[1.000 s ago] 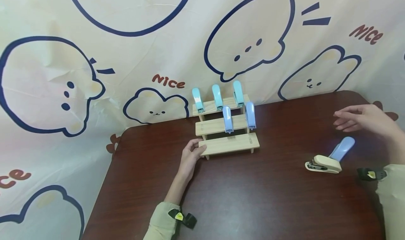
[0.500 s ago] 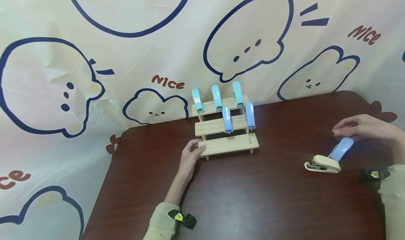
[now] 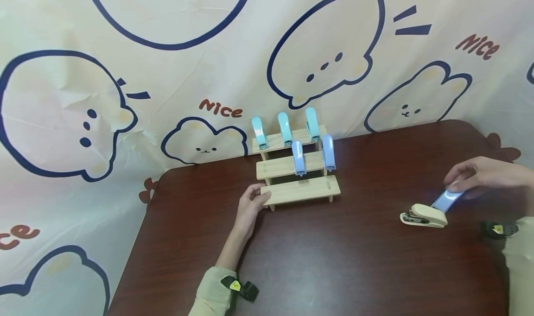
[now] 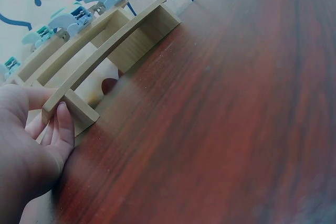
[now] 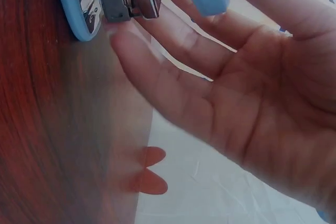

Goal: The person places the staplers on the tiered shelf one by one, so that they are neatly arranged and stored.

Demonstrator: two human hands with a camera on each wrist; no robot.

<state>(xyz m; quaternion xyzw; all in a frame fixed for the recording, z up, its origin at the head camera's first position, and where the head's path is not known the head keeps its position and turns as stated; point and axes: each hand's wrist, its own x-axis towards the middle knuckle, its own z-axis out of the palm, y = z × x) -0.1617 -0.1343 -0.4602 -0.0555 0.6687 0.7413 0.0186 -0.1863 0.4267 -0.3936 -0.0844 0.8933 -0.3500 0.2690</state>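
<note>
My left hand (image 3: pixel 251 208) grips the left end of the lowest shelf of a three-step wooden rack (image 3: pixel 300 190), thumb on top. In the left wrist view its fingers (image 4: pixel 65 124) reach under the board. At the right, my right hand (image 3: pixel 479 178) holds the far end of a light blue stapler (image 3: pixel 447 200). The right wrist view shows fingers (image 5: pixel 194 48) curled around the stapler's rear, where its metal parts show. A cream stapler (image 3: pixel 427 215) lies just in front of the blue one, overlapping it in the head view.
Turquoise staplers (image 3: pixel 285 129) stand on the rack's top shelf. Two blue staplers, one of them the right-hand blue stapler (image 3: pixel 328 152), stand on the middle shelf. The dark wooden table (image 3: pixel 333 260) meets a printed cloth (image 3: pixel 233 66) behind the rack.
My right hand has come down from above the table onto the blue stapler and closed around its far end. The left hand keeps its grip on the rack.
</note>
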